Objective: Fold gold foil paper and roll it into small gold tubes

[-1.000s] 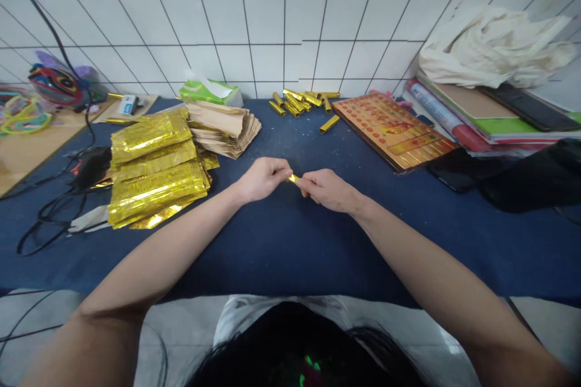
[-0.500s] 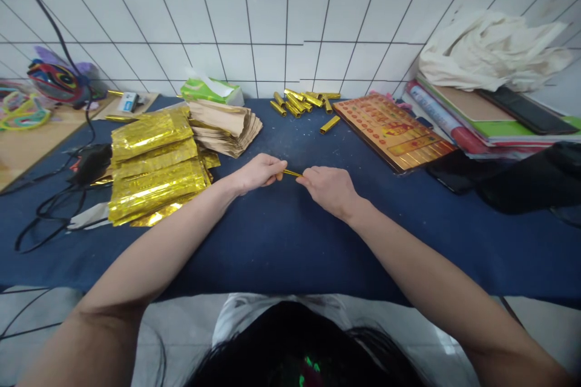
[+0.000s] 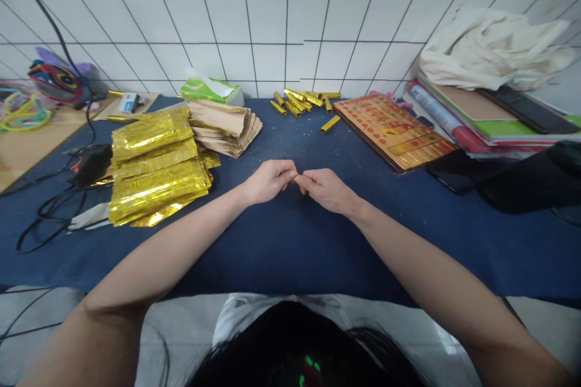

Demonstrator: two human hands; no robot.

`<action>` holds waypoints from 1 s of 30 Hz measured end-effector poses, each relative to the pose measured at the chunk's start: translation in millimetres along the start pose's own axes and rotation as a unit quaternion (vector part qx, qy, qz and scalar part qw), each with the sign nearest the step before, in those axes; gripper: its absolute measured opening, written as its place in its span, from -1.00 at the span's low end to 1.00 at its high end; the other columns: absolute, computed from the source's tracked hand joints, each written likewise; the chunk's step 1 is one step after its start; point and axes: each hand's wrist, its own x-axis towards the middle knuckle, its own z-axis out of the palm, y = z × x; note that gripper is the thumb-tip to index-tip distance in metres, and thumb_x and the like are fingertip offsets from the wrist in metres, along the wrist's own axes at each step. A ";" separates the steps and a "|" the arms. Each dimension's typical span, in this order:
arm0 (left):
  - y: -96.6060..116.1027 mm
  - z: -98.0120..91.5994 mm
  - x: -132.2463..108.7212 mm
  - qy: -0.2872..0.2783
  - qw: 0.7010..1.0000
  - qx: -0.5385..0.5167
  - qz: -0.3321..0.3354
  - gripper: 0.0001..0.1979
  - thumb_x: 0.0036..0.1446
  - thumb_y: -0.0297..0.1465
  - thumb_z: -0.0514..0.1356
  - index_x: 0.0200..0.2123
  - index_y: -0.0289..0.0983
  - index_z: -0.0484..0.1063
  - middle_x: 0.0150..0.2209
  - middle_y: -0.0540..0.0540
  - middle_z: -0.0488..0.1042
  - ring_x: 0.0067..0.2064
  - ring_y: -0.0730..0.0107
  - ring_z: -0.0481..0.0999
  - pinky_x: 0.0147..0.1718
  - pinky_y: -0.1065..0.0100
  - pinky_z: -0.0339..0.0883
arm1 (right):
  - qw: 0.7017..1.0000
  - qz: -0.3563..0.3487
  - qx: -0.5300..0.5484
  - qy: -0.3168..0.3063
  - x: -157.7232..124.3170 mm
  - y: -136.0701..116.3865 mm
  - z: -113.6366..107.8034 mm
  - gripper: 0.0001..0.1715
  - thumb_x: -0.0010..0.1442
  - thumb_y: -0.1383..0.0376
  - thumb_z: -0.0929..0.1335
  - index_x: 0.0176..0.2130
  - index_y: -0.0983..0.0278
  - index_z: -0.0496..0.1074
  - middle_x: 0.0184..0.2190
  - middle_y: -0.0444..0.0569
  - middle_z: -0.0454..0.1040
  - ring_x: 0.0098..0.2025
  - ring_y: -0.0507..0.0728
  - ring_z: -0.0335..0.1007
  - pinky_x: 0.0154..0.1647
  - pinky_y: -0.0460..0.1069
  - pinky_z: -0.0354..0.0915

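Observation:
My left hand [image 3: 271,182] and my right hand [image 3: 328,189] meet above the middle of the dark blue tablecloth [image 3: 290,248]. Both are closed in a pinch, fingertips almost touching. Between them they hold a narrow folded strip of gold foil paper, now nearly all hidden by the fingers. Beyond my hands, near the wall, lie several gold foil paper rolls [image 3: 299,101], with one roll [image 3: 330,124] apart and closer. To the left is a pile of gold foil paper sheets [image 3: 157,169], next to a stack of brown paper [image 3: 227,127].
At the back left stands a green tissue pack [image 3: 211,92]. Black cables [image 3: 49,211] lie at far left. On the right are an orange printed packet [image 3: 394,133], a black case [image 3: 531,184], and stacked books [image 3: 481,106] under a white cloth bag [image 3: 490,51]. A tiled wall [image 3: 267,18] closes the back.
My hands have come together; the left moved right and slightly down. The gold strip that showed between the fingertips is now covered by them.

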 end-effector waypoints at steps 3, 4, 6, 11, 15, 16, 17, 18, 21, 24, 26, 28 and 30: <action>-9.0 -9.0 3.0 0.039 0.999 -0.034 0.005 -0.75 0.15 -0.31 -0.02 -0.53 -0.30 0.20 -0.66 0.10 0.18 -0.60 0.59 0.13 -0.58 0.51 0.03 | 0.999 0.031 0.027 -0.022 -0.9 -1.2 -3.4 -0.47 0.17 -0.01 0.15 -0.60 0.28 0.24 -0.74 -0.23 0.12 -0.68 -0.07 0.00 -0.60 -0.10 -0.03; -12.2 -12.1 4.0 0.053 0.997 -0.050 0.006 -0.73 0.15 -0.28 -0.01 -0.54 -0.29 0.19 -0.67 0.10 0.18 -0.61 0.60 0.12 -0.59 0.51 0.02 | 0.999 0.029 0.024 -0.019 -1.2 -1.7 -4.4 -0.47 0.17 -0.01 0.15 -0.62 0.28 0.22 -0.74 -0.23 0.11 -0.68 -0.07 -0.01 -0.60 -0.10 -0.04; -17.1 -17.3 5.6 0.051 0.996 -0.078 0.000 -0.70 0.13 -0.22 0.02 -0.53 -0.30 0.19 -0.68 0.11 0.18 -0.63 0.61 0.11 -0.62 0.52 0.00 | 1.000 0.008 -0.014 0.006 -1.8 -2.9 -5.9 -0.48 0.18 0.01 0.16 -0.64 0.27 0.17 -0.73 -0.22 0.10 -0.66 -0.07 -0.02 -0.58 -0.09 -0.05; -14.2 -20.7 4.7 0.013 0.993 -0.116 -0.036 -0.59 0.12 -0.08 0.01 -0.51 -0.32 0.25 -0.70 0.08 0.22 -0.66 0.61 0.16 -0.66 0.53 0.01 | 0.990 -0.009 -0.130 0.047 -2.5 -5.5 -4.7 -0.50 0.20 0.06 0.15 -0.65 0.27 0.16 -0.72 -0.19 0.12 -0.62 -0.04 0.01 -0.53 -0.07 -0.09; -7.6 -16.2 2.8 0.012 0.996 -0.085 -0.039 -0.62 0.05 -0.11 0.11 -0.56 -0.32 0.23 -0.72 0.10 0.20 -0.68 0.65 0.08 -0.68 0.54 -0.07 | 0.993 -0.012 -0.109 0.032 -1.0 -1.4 -2.5 -0.50 0.19 0.05 0.16 -0.64 0.27 0.17 -0.71 -0.20 0.12 -0.62 -0.04 0.01 -0.53 -0.07 -0.08; -7.5 -15.4 2.6 0.013 0.995 -0.095 -0.037 -0.62 0.05 -0.12 0.11 -0.56 -0.32 0.23 -0.73 0.10 0.18 -0.68 0.65 0.06 -0.69 0.53 -0.10 | 0.996 -0.011 -0.083 0.025 -0.3 0.7 -2.2 -0.49 0.19 0.03 0.16 -0.64 0.27 0.17 -0.70 -0.20 0.12 -0.62 -0.05 0.01 -0.54 -0.08 -0.07; -8.3 -15.0 2.7 0.014 0.993 -0.111 -0.037 -0.62 0.06 -0.12 0.10 -0.57 -0.31 0.23 -0.74 0.11 0.17 -0.69 0.65 0.04 -0.69 0.52 -0.12 | 0.998 -0.008 -0.052 0.017 0.5 2.9 -2.0 -0.48 0.18 0.01 0.15 -0.64 0.27 0.18 -0.70 -0.20 0.12 -0.63 -0.05 0.00 -0.55 -0.08 -0.06; -9.7 -15.1 3.0 0.014 0.991 -0.130 -0.036 -0.62 0.06 -0.11 0.10 -0.57 -0.31 0.23 -0.75 0.12 0.15 -0.70 0.65 0.03 -0.69 0.52 -0.14 | 1.000 -0.006 -0.020 0.011 1.2 5.0 -2.0 -0.46 0.18 -0.01 0.15 -0.64 0.27 0.18 -0.70 -0.21 0.12 -0.63 -0.05 -0.01 -0.56 -0.09 -0.05; -14.8 -18.3 4.4 0.005 0.984 -0.171 -0.038 -0.63 0.08 -0.11 0.07 -0.55 -0.30 0.23 -0.77 0.13 0.11 -0.71 0.64 0.00 -0.69 0.50 -0.16 | 0.999 -0.014 0.031 0.011 2.2 8.1 -3.3 -0.45 0.18 -0.03 0.14 -0.64 0.27 0.17 -0.70 -0.21 0.10 -0.64 -0.06 -0.03 -0.58 -0.09 -0.05; -14.3 -21.6 5.2 0.001 0.994 -0.100 -0.040 -0.65 0.11 -0.17 0.05 -0.55 -0.31 0.26 -0.71 0.07 0.21 -0.66 0.59 0.14 -0.63 0.48 -0.02 | 0.999 -0.024 -0.026 0.024 1.1 4.9 -6.2 -0.47 0.19 0.01 0.14 -0.64 0.27 0.15 -0.70 -0.21 0.08 -0.63 -0.06 -0.04 -0.57 -0.08 -0.08; -8.8 -20.9 4.0 0.028 0.999 0.038 -0.015 -0.70 0.13 -0.23 0.04 -0.49 -0.33 0.34 -0.58 -0.01 0.35 -0.53 0.51 0.28 -0.51 0.45 0.10 | 0.995 -0.020 -0.089 0.027 0.0 1.2 -7.8 -0.48 0.19 0.04 0.15 -0.65 0.27 0.13 -0.70 -0.21 0.07 -0.62 -0.05 -0.04 -0.55 -0.07 -0.10; -0.2 -17.0 0.9 0.044 0.979 0.197 0.039 -0.76 0.16 -0.30 0.01 -0.39 -0.31 0.40 -0.43 -0.06 0.43 -0.37 0.41 0.37 -0.36 0.39 0.16 | 0.990 -0.022 -0.133 0.030 -1.1 -1.9 -8.1 -0.48 0.19 0.05 0.16 -0.66 0.27 0.10 -0.70 -0.20 0.06 -0.61 -0.05 -0.04 -0.53 -0.07 -0.11; 9.0 -10.8 -3.1 0.006 0.944 0.315 0.093 -0.74 0.20 -0.35 -0.05 -0.39 -0.29 0.39 -0.42 -0.07 0.44 -0.32 0.35 0.40 -0.26 0.32 0.16 | 0.989 -0.034 -0.138 0.029 -1.9 -3.4 -6.6 -0.47 0.20 0.04 0.14 -0.65 0.27 0.08 -0.69 -0.20 0.06 -0.60 -0.05 -0.04 -0.52 -0.07 -0.10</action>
